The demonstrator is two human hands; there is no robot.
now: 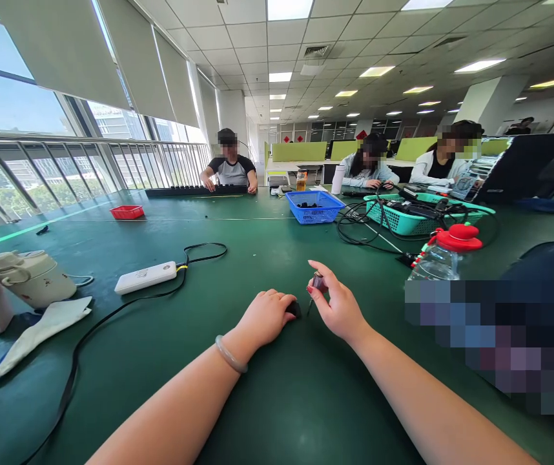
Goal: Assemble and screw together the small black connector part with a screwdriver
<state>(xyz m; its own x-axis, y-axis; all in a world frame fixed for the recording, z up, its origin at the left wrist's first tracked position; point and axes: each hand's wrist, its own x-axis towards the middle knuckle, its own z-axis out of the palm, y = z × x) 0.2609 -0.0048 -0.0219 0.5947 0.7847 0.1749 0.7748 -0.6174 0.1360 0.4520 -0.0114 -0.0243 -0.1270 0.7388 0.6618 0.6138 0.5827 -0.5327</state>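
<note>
Near the middle of the green table, my left hand (268, 316) closes on a small black part (295, 310) and holds it at the tabletop. Most of that part is covered by my fingers, so its kind does not show. My right hand (339, 303) grips a screwdriver (318, 281) by its dark reddish handle. The thin shaft points down beside the black part; whether the tip touches anything I cannot tell. A grey bangle (231, 355) circles my left wrist.
A white power strip (146, 278) with a black cable lies left. Ahead are a red tray (127, 212), a blue basket (314, 206) and a teal basket (403, 219) with cables. A red-lidded bottle (444, 255) stands right. Several people sit across the table.
</note>
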